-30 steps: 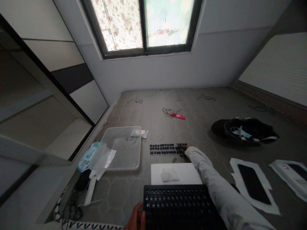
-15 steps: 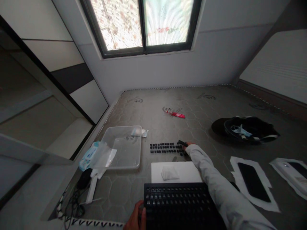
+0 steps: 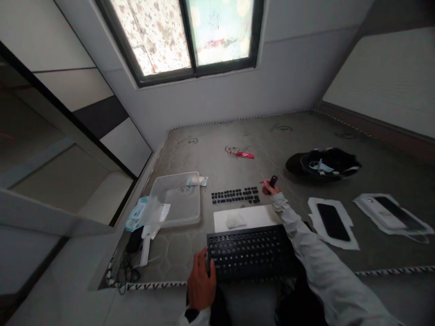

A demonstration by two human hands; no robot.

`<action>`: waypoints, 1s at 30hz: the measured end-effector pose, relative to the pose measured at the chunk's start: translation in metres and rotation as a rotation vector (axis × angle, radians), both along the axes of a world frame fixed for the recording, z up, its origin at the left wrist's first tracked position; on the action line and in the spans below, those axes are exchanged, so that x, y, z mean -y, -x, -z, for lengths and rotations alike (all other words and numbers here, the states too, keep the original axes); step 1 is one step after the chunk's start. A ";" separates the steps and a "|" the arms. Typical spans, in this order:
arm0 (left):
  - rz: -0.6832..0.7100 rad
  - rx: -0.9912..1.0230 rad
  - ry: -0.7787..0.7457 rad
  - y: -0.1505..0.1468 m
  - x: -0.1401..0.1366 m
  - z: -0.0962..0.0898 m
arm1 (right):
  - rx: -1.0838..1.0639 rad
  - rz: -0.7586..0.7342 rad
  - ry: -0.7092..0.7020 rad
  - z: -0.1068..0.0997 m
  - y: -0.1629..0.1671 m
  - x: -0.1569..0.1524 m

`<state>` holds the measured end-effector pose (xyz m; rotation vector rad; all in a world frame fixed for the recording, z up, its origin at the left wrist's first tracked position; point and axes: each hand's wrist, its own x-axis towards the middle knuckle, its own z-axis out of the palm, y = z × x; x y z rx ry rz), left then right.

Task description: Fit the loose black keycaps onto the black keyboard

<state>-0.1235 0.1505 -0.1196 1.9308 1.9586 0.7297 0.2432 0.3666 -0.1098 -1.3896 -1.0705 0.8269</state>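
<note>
A black keyboard (image 3: 249, 253) lies across the near edge of the mattress, tilted slightly in my view. My left hand (image 3: 202, 280) is at its left end, fingers stretched and thumb apart, touching the keyboard's edge. Beyond the keyboard, small black keycaps (image 3: 234, 195) stand in several rows. To the right of these rows, my right hand (image 3: 271, 187) is closed on a short black tool (image 3: 273, 181), with one finger extended to the left. The exact kind of tool is too small to tell. My right sleeve covers the keyboard's far right corner.
A white sheet (image 3: 253, 215) with a small pale packet (image 3: 235, 220) lies behind the keyboard. Left stand a clear plastic tub (image 3: 199, 199), a blue pack (image 3: 136, 215) and cables (image 3: 126, 274). On the right are a black cap (image 3: 299, 165), a dark phone-like slab (image 3: 333, 222) and a white box (image 3: 387, 212).
My right hand has moved away from the keycap rows to their right, carrying the black tool, now more upright. My left hand shows more fully, its fingers more spread. The view has shifted.
</note>
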 end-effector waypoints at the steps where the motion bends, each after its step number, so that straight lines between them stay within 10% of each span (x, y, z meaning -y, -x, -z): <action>1: 0.027 -0.037 -0.046 -0.002 0.001 -0.001 | -0.065 -0.030 -0.014 -0.005 0.002 0.016; 13: 0.202 -0.275 -0.166 -0.008 0.013 -0.006 | -0.999 -0.083 -0.080 -0.006 0.041 0.199; 30: 0.228 -0.204 -0.065 -0.003 0.019 0.000 | -0.963 0.088 -0.053 0.005 0.070 0.194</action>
